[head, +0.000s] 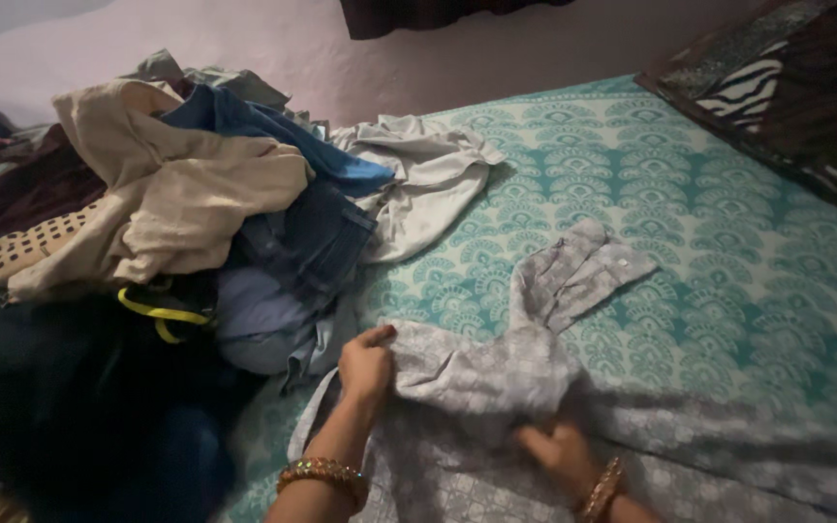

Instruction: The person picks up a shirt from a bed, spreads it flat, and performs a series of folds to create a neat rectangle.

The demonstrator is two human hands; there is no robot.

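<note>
A grey patterned shirt (pixel 535 387) lies spread on a teal patterned bedsheet (pixel 690 213), one sleeve (pixel 583 271) reaching toward the far side. My left hand (pixel 365 366) pinches the shirt's fabric near its left edge, a gold bangle on the wrist. Lower down, my right hand (pixel 559 450) presses flat on the shirt's body with fingers together, also wearing a bangle.
A heap of clothes (pixel 176 223) fills the left: a beige garment, blue jeans, a pale grey shirt (pixel 428 174), dark items with a yellow strap (pixel 162 315). A dark zebra-striped pillow (pixel 787 87) lies at the far right corner. A wall runs behind the bed.
</note>
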